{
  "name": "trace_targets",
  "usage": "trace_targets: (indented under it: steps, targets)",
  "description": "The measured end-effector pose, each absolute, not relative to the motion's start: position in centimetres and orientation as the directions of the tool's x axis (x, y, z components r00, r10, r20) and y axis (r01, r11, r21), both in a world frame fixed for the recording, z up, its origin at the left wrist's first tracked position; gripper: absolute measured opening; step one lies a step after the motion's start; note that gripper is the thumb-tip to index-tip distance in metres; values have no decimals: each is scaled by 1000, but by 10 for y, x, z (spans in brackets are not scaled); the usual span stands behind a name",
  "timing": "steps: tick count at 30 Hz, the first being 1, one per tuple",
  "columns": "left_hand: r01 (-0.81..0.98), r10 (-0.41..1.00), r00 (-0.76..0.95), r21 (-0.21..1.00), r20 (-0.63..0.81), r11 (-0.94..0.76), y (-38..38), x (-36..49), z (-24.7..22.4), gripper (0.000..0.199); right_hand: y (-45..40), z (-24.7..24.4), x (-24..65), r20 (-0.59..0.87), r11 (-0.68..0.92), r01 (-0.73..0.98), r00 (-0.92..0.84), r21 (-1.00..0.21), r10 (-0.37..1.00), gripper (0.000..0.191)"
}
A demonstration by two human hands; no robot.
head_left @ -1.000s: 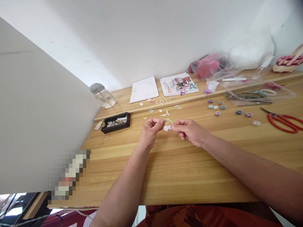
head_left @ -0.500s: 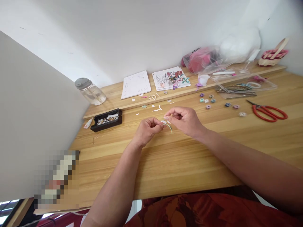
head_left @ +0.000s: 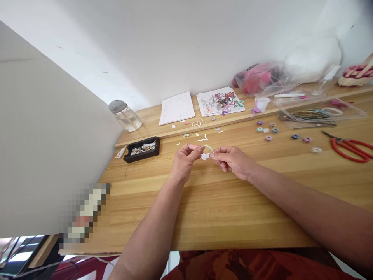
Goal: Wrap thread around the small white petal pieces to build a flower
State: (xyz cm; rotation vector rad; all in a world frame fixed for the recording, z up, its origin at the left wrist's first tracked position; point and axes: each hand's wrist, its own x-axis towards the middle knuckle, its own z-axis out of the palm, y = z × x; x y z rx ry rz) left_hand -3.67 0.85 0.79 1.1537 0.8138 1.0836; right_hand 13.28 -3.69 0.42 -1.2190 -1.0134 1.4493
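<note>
A thin, curved pale-green leaf-shaped piece (head_left: 208, 148) arches between my two hands. My left hand (head_left: 186, 160) pinches one end of it between thumb and forefinger. At the other end, the thumb and forefinger of my right hand (head_left: 232, 160) close on its tip, with the remaining fingers curled beneath. Small white cut-out pieces (head_left: 205, 156) show just below the leaf, between the hands. Farther back on the wooden table lie more slim white cut-outs (head_left: 201, 138) and a small green-edged leaf (head_left: 186, 135).
At the left stand a black tray of beads (head_left: 142, 150), a small tube (head_left: 120, 152) and a clear bottle (head_left: 125, 115). Thread bobbins (head_left: 268, 138) and red-handled scissors (head_left: 349, 147) lie on the right. Papers (head_left: 177, 109), wire flowers (head_left: 225, 101) and a plastic box (head_left: 320, 112) are behind.
My right hand has come down and taken the free end of the green leaf, which now arches upward rather than hanging down. The whole view has shifted slightly.
</note>
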Motion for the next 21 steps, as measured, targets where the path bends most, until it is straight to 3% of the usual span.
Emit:
trace_targets:
  steps: [4, 8, 15, 18, 21]
  targets:
    - [-215, 980, 196, 976, 32, 12, 12, -37, 4, 22, -43, 10, 125, -156, -155, -116, -4, -981, 988, 33]
    - [-139, 986, 163, 990, 30, -7, 14, -38, 2, 22, -47, 13, 124, -31, -35, 60, 73, -998, 997, 28]
    - [73, 921, 389, 997, -29, 1, 4, -37, 10, 22, -48, 23, 135, 362, 275, 452, 118, -849, 925, 14]
    - [72, 851, 523, 997, -40, 2, -1, -36, 13, 20, -44, 24, 140, 388, 290, 480, 116, -828, 915, 14]
    - [-4, 812, 583, 1000, -16, 22, -2, -37, 13, 19, -37, 18, 143, 314, 235, 426, 127, -874, 941, 18]
